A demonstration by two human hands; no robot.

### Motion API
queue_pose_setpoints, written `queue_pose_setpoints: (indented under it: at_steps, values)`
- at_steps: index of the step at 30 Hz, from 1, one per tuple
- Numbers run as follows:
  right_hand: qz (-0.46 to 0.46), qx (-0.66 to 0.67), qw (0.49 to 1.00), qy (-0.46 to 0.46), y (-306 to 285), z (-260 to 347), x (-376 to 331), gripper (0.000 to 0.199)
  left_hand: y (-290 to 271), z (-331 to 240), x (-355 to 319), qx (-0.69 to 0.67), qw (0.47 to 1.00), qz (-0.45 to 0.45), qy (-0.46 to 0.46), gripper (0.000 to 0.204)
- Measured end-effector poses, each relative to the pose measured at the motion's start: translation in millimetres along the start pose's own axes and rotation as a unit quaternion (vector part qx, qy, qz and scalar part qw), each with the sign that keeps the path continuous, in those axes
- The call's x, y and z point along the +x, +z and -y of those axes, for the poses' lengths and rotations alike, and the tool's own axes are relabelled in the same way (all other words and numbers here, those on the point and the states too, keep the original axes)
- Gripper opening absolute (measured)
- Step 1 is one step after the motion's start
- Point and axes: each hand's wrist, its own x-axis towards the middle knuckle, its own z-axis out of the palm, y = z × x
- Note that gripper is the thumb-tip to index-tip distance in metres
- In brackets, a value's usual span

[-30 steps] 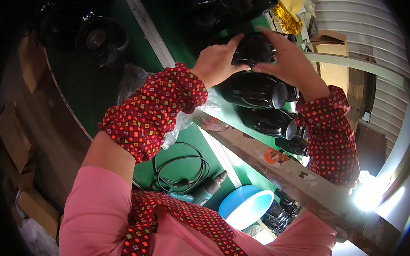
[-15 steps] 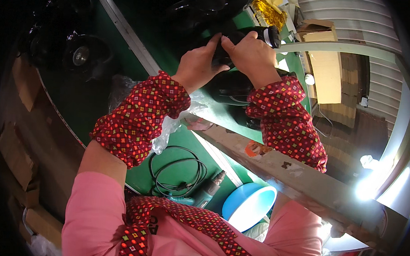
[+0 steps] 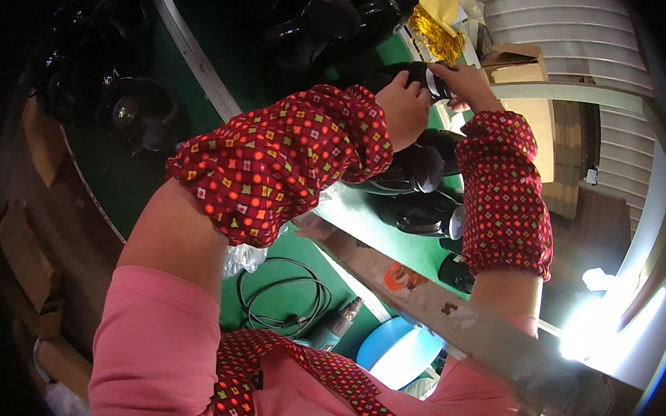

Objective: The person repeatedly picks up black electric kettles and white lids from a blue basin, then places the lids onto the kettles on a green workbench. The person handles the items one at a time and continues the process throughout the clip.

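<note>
We find the fingers of the left hand (image 3: 405, 114) bent and close together, their tips against a glossy black object (image 3: 416, 69). Its thumb is hidden, so we cannot tell whether this hand clamps it. The fingers of the right hand (image 3: 470, 87) are closed around the object's right end, next to a pale band (image 3: 433, 82). We locate the object above the far part of the green work surface (image 3: 228, 307), between both hands; contact with the surface cannot be confirmed. Nearer to us, similar black pieces (image 3: 426, 212) lie in a row beside the patterned right sleeve (image 3: 504, 193). We note a worn beam (image 3: 477, 318) crossing diagonally below them. On its near side are a coiled black cable (image 3: 247, 305), a teal power tool (image 3: 331, 331) and a blue basin (image 3: 375, 342). Gold tinsel (image 3: 437, 38) lies beyond the hands.
</note>
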Motion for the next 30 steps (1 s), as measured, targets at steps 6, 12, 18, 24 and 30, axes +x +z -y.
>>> queue_pose_setpoints:
  at_steps: [6,12,18,24,30]
  values:
    - [-0.024,-0.141,0.940,-0.311,-6.1,-12.9,-16.6,0.077,10.1,-0.8,-1.5,0.016,1.000,0.008,0.011,0.031]
    - [-0.047,-0.227,0.914,-0.332,-9.6,-20.6,-25.5,0.083,2.2,-1.0,-2.6,0.003,1.000,0.010,0.007,0.024]
    - [-0.098,-0.187,0.900,-0.382,-18.4,-27.7,-18.8,0.101,1.0,-5.6,-1.3,0.006,1.000,0.016,0.010,0.023]
    - [-0.014,-0.144,0.989,0.032,-18.2,14.2,-31.9,0.072,2.0,-5.4,-2.9,0.013,1.000,0.018,0.005,0.024]
    - [-0.098,-0.132,0.925,-0.343,-2.8,-30.3,-15.8,0.076,8.1,-7.0,-2.9,0.021,1.000,-0.002,0.003,0.022]
